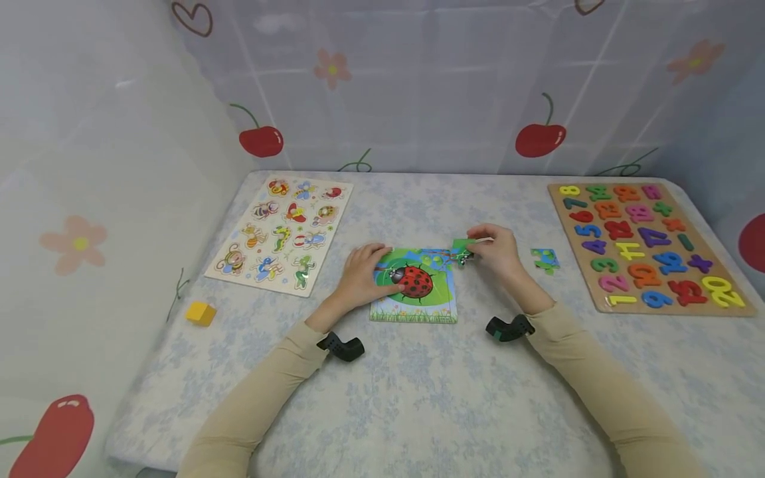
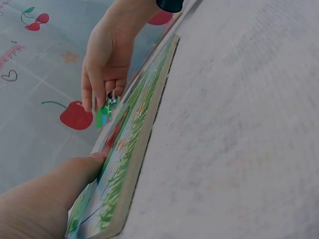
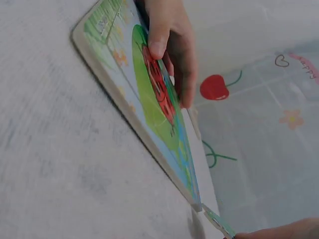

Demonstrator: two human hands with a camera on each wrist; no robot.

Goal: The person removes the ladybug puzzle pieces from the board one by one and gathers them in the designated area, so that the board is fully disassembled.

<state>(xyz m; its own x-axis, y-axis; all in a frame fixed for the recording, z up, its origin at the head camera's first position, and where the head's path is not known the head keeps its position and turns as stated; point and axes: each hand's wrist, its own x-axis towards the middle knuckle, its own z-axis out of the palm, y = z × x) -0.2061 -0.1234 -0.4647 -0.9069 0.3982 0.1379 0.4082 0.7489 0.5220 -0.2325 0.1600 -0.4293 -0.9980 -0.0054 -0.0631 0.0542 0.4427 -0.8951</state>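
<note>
A square ladybug jigsaw puzzle [image 1: 443, 312] lies on the table in front of the person. The left hand [image 1: 360, 277] holds it at the left side, its thumb [image 3: 157, 46] on the picture by the ladybug and its fingers bent around the far left edge. Just off the far right corner, the right hand [image 1: 501, 253] pinches a green and blue puzzle piece [image 1: 459, 249], seen tilted in the left wrist view. How far the piece overlaps the puzzle cannot be made out. Another blue and green puzzle piece [image 1: 544, 259] lies to the right of the right hand.
An insect peg board [image 1: 332, 219] lies at the back left, and a number board [image 1: 588, 265] at the right. A yellow block [image 1: 200, 313] sits near the table's left edge. Printed curtains [image 1: 406, 99] hang behind and beside the table.
</note>
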